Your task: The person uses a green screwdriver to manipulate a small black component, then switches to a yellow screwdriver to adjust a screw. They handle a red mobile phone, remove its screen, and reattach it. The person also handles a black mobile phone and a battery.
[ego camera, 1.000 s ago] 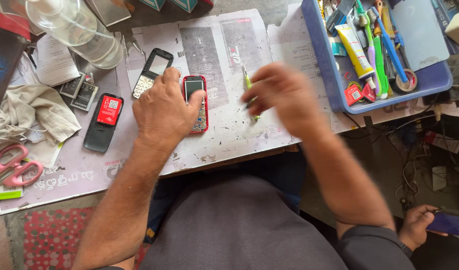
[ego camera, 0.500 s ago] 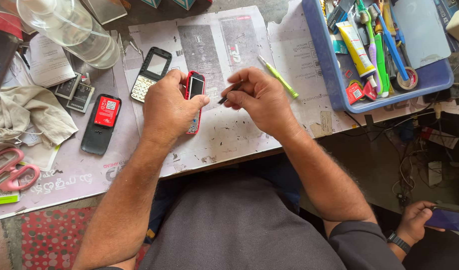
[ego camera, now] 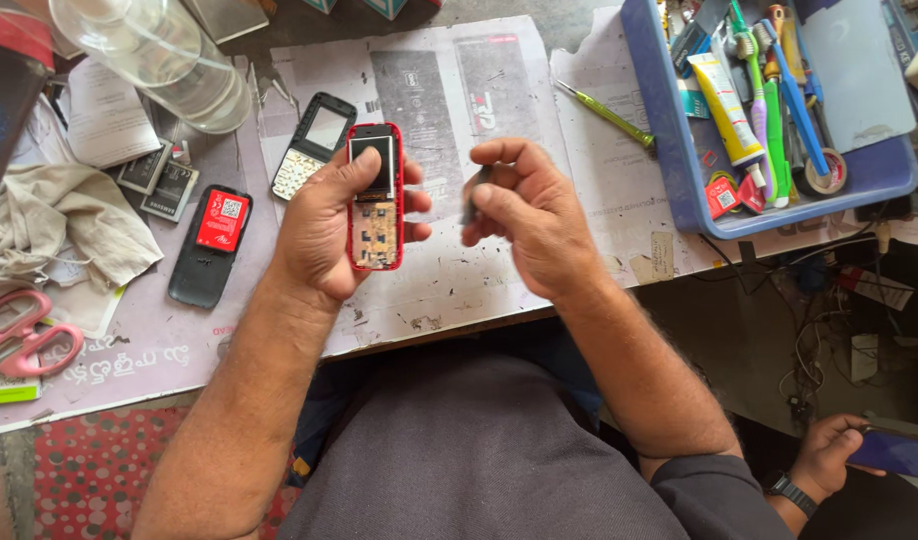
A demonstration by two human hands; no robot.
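1. Red plastic frames the opened phone (ego camera: 375, 197), its screen at the top and its bare brown circuit board below, held upright above the paper-covered desk (ego camera: 539, 110).
2. The left hand (ego camera: 324, 225) wraps the phone from the nine o'clock side, thumb pressed on its left edge and fingers (ego camera: 415, 231) curled behind the right edge.
3. The right hand (ego camera: 534, 215), at three o'clock of the phone and just apart from it, pinches a small dark tool (ego camera: 476, 195) between thumb and forefinger; the other fingers are curled in.
4. At eleven o'clock of the phone lies a loose keypad front cover (ego camera: 314, 145); at nine o'clock, a black back cover with a red label (ego camera: 211, 243).
5. At two o'clock, a green screwdriver (ego camera: 607, 113) lies beside a blue tray (ego camera: 679, 190) of tools.
6. Pink scissors (ego camera: 24, 335) lie at the far left edge.
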